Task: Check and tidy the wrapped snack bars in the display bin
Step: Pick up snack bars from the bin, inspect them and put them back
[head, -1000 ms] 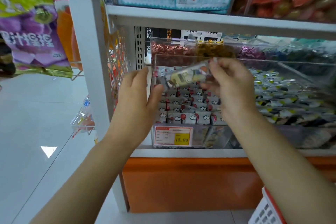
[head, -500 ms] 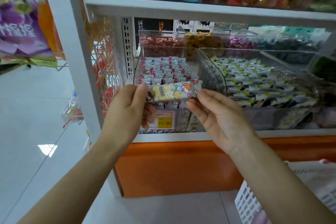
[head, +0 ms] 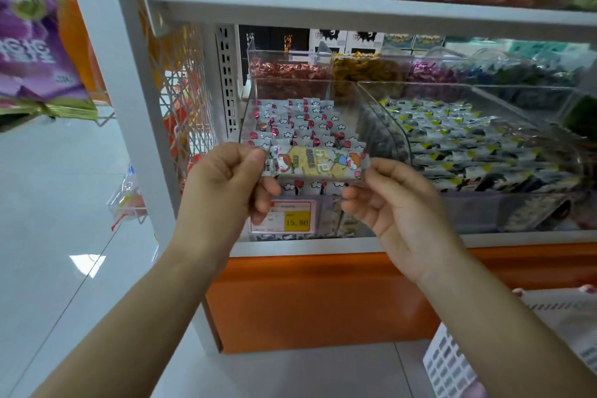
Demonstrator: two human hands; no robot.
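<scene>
Both the left hand [head: 223,184] and right hand [head: 397,203] pinched one snack bar [head: 315,162] by its ends, just before the display bin [head: 384,126]; checking looked underway, replacing it remained

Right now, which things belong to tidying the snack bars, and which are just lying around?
Job: snack bar, pinched at its ends by left hand and right hand; rows of bars; clear bin.
Around: price tag; green packets in the next bin; purple bag; white basket.
</scene>
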